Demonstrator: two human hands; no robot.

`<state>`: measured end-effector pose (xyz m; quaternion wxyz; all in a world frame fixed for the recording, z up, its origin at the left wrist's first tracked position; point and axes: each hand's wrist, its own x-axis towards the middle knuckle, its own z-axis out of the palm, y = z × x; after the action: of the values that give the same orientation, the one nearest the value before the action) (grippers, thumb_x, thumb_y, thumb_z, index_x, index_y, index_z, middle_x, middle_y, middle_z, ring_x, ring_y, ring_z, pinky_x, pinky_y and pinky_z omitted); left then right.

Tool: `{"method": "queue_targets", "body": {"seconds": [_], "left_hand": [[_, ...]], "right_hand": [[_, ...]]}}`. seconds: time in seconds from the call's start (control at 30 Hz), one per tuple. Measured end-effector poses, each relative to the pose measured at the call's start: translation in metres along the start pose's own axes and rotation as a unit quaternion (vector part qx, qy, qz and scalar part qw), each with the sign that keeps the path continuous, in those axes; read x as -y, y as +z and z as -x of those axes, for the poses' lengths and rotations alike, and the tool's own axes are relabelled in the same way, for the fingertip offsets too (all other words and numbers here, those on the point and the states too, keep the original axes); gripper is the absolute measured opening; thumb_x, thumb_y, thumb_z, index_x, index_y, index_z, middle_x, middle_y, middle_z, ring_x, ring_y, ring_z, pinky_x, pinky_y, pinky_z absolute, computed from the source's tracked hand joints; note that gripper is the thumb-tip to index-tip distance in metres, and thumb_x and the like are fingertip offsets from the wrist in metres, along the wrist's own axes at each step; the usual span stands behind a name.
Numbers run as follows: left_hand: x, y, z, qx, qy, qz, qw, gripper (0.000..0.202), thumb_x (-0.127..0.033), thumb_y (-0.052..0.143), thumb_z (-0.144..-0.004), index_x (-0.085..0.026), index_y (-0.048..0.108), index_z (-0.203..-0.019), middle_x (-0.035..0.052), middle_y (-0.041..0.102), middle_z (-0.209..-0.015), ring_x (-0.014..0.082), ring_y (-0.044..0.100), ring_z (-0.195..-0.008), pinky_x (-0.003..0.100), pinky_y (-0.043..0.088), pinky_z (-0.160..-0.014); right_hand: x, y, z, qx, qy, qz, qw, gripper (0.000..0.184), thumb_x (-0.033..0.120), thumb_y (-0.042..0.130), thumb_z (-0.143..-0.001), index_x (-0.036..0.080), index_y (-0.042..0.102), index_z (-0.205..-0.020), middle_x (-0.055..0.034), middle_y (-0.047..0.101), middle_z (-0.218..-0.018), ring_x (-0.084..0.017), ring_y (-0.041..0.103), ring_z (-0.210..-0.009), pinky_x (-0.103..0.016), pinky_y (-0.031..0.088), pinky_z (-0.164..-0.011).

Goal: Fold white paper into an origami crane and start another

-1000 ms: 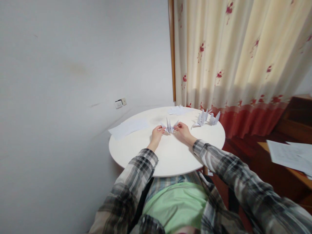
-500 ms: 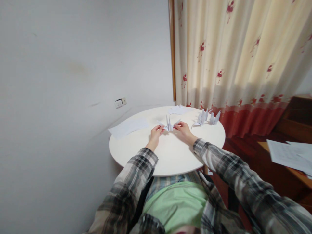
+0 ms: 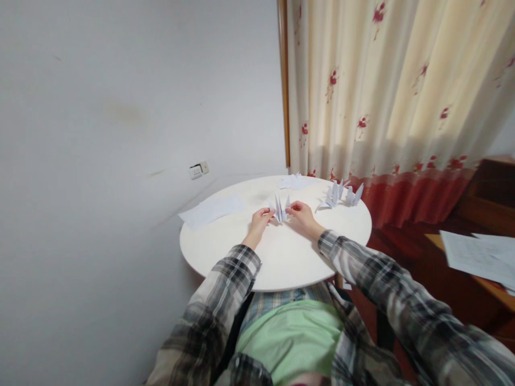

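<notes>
Pinching: one paper crane, held by left hand and right hand.
Other cranes: perhaps three, overlapped.
Loose paper: two lots.

The curtain glows backlit; outer edges blur.

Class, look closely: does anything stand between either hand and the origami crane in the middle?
Nothing visible does: the left hand and the right hand each hold a side of the origami crane. The other paper cranes stand apart, beyond the right hand.
</notes>
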<state>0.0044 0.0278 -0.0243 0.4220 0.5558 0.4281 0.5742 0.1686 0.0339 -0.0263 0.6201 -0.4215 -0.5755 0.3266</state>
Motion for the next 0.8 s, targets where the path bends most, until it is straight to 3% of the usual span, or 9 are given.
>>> {"method": "queue_targets", "body": {"seconds": [0.43,0.8], "left_hand": [[-0.0062,0.001,0.0048,-0.013,-0.01,0.011,1.0,0.024,-0.035,0.068,-0.06,-0.014,0.061,-0.069,0.003,0.062,-0.062,0.0101,0.053,-0.052,0.021,0.035,-0.051],[-0.0071,0.0009,0.0037,-0.013,-0.062,0.146,0.987,0.017,-0.022,0.068,-0.055,-0.012,0.056,-0.063,0.0023,0.06,-0.063,0.0105,0.055,-0.057,0.025,0.042,-0.062]], "right_hand": [[0.0068,-0.0008,0.0052,-0.017,0.022,-0.022,0.999,0.016,0.029,0.063,-0.056,0.017,0.053,-0.058,0.0047,0.051,-0.051,-0.009,0.044,-0.051,-0.022,0.032,-0.05],[0.0094,-0.0028,0.0051,-0.012,0.069,-0.053,0.996,0.012,0.026,0.056,-0.058,0.018,0.049,-0.054,0.0036,0.05,-0.05,-0.01,0.045,-0.049,-0.023,0.034,-0.051]]}}
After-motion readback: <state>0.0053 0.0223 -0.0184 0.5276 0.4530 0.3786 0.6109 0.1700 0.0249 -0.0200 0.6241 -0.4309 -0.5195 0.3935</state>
